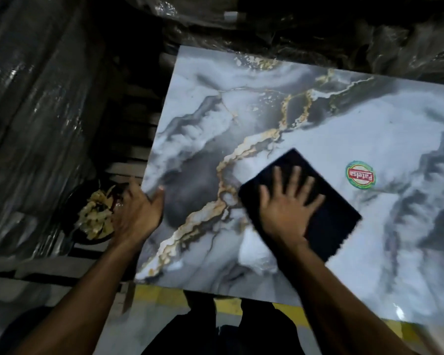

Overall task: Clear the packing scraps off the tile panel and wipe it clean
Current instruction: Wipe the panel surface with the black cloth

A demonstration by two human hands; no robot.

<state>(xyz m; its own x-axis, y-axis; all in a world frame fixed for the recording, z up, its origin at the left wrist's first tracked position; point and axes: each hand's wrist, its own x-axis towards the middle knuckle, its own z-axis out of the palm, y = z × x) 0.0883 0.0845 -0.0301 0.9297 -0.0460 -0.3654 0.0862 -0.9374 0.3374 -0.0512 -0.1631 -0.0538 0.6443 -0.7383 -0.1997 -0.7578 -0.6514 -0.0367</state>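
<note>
Right hand [287, 208] flat, fingers spread, presses soft cloth [326, 216] on glossy, stiff, likely brittle panel [318, 119]; left hand [136, 213] grips its left edge.

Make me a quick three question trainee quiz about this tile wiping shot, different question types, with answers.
1. True or false: the right hand presses flat on the dark cloth.
2. What does the left hand grip? A) the sticker B) the tile panel's edge C) the cloth
3. Fill in: the round sticker lies to the ___ of the cloth.

Key: 1 true. 2 B, the tile panel. 3 right.
</note>
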